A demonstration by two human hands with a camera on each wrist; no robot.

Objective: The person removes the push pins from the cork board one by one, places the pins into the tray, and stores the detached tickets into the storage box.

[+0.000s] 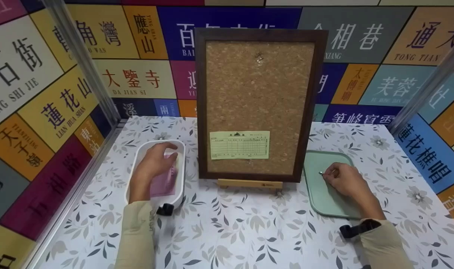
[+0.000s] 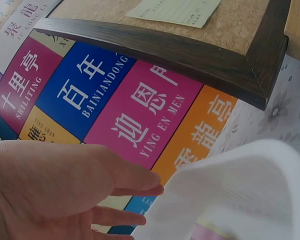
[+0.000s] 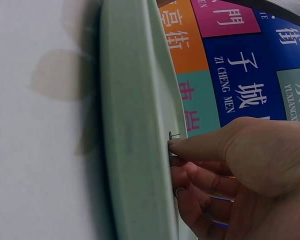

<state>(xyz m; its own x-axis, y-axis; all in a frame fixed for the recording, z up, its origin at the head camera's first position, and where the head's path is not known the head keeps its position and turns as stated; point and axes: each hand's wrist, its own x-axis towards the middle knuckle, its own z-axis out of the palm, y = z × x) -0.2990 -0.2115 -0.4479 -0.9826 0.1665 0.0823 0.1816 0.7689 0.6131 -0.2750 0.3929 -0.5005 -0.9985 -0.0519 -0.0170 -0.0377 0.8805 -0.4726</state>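
Observation:
My left hand [image 1: 158,158] hovers over a white plastic tub [image 1: 181,179], its fingers loosely extended with nothing between them. Inside the tub lie pink paper slips [image 1: 161,188], partly covered by the hand. In the left wrist view the left hand [image 2: 65,185] is beside the tub's wall [image 2: 270,155]. Over a pale green tray [image 1: 326,205], my right hand [image 1: 346,179] pinches a small silver thumbtack [image 1: 321,173] between thumb and fingertips. The right wrist view has the thumbtack's thin point [image 3: 175,134] sticking out past the thumb of the right hand [image 3: 260,170].
A dark-framed cork board [image 1: 257,93] stands upright between tub and tray on a wooden stand [image 1: 249,183]. One yellow-green printed slip [image 1: 240,145] sits low on the cork, and a small shiny cluster [image 1: 259,58] near its top. A floral cloth [image 1: 230,231] covers the table.

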